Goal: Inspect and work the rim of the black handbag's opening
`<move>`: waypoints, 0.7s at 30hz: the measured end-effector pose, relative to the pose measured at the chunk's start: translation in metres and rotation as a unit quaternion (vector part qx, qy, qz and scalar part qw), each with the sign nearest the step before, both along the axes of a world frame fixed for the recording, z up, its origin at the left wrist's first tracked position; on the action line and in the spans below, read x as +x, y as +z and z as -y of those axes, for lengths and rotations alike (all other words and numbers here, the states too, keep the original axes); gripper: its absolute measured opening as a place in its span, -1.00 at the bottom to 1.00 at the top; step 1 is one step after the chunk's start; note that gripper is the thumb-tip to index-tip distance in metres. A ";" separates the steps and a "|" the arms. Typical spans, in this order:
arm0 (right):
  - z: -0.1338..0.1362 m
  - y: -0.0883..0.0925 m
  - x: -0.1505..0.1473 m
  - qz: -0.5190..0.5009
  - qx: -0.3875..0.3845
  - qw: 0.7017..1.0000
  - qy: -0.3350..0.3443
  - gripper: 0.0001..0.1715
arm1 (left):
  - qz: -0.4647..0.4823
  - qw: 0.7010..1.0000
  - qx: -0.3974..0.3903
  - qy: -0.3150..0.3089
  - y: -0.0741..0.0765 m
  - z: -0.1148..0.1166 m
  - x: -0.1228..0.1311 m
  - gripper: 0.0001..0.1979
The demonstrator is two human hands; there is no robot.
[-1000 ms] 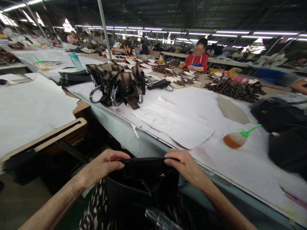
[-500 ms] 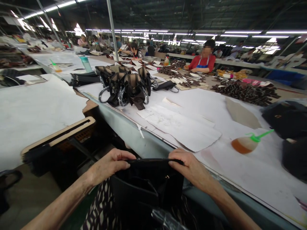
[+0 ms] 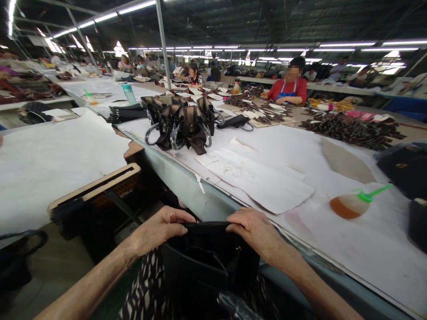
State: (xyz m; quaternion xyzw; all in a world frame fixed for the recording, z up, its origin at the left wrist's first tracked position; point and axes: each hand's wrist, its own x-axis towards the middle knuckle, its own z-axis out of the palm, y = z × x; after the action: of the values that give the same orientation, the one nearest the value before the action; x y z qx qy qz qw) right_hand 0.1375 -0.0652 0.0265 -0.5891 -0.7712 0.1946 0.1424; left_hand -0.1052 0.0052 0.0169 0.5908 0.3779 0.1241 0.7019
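A black handbag [image 3: 196, 271] rests on my lap with its mouth facing up and its dark inside showing. My left hand [image 3: 163, 229] pinches the far rim at its left end, thumb inside and fingers over the edge. At the right part of that same rim, my right hand [image 3: 251, 229] grips in a like way. The stretch of rim between the two hands looks straight. A plastic-wrapped handle [image 3: 236, 306] hangs at the near side of the bag. A small gold-coloured piece of metal glints inside on the right.
Several dark handbags [image 3: 187, 122] with wrapped handles stand on the paper-covered table [image 3: 283, 155]. A bottle with a green spout [image 3: 352, 204] lies to the right. A narrow padded stand [image 3: 96, 186] juts out at left. A person in red [image 3: 288, 86] sits across the table.
My right hand has slid a little left along the rim, closer to my left hand. The view has turned slightly left. Both hands keep hold of the handbag.
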 end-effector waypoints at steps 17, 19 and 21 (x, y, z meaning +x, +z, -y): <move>-0.014 -0.011 -0.039 0.039 0.052 0.992 0.104 -0.74 | 0.041 0.999 -0.004 -0.001 0.002 0.003 -0.003 -0.71; -0.015 -0.013 -0.040 0.044 0.052 0.992 0.111 -0.75 | 0.043 0.999 -0.005 0.003 0.001 0.003 -0.004 -0.73; -0.015 -0.013 -0.042 0.039 0.050 0.994 0.094 -0.69 | 0.042 0.999 -0.003 0.001 0.003 0.003 -0.005 -0.73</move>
State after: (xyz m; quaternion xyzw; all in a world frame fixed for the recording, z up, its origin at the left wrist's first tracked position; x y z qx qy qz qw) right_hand 0.0955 -0.0505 0.0135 -0.5134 -0.8368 0.1454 0.1225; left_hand -0.1098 0.0017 0.0198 0.5824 0.3490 0.1490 0.7189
